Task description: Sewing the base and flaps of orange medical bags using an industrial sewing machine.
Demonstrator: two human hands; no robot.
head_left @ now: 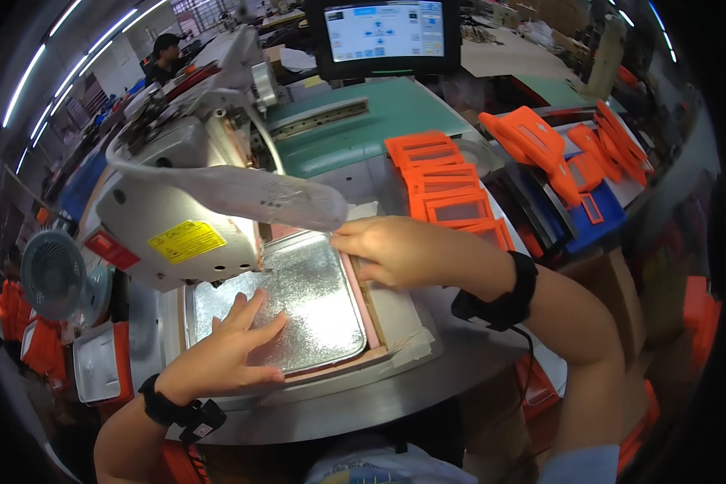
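Note:
A shiny silver panel with rounded corners and a raised rim lies in a pink-edged frame under the head of a sewing machine. My left hand has its fingers spread over the panel's near left part. At the panel's far right corner, my right hand is closed, its fingertips against the frame's edge. Whatever those fingers pinch is hidden. A pale, cloudy plastic piece reaches across above the panel's far edge, close to my right fingers.
Orange frame-shaped pieces lie overlapped at the right. More orange pieces fill a blue bin beyond them. A lit screen stands at the back. At left are a small fan and an orange-edged silver panel. Another person sits far left.

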